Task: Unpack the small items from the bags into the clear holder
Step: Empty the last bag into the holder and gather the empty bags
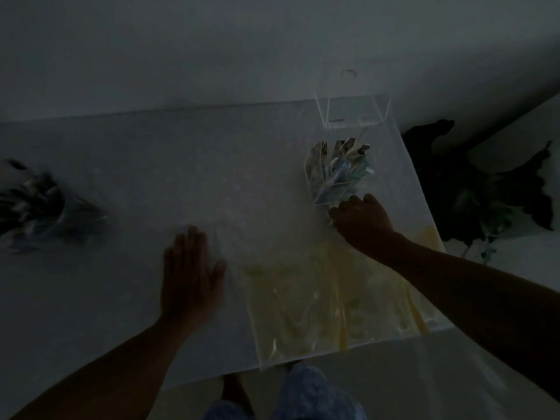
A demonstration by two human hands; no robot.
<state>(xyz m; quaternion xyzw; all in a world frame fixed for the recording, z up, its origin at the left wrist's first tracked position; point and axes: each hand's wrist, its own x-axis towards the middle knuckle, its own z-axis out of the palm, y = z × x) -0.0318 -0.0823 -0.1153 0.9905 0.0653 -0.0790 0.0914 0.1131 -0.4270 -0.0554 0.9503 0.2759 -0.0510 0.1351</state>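
Fingers of your left hand are lying straight and spread, pressing flat on the white table, just left of the big yellowish bag; those of your right hand are curling at the near base of the clear holder, though it is too dark to tell whether they are gripping anything. Taking that holder as the landmark: the table is stretching beneath it, the yellowish bag is lying flat just nearer to you, and a blurred second bag of dark small pieces is sitting well to its left. A taller clear compartment is standing just beyond. Small items, pale and teal, are standing bunched inside the holder.
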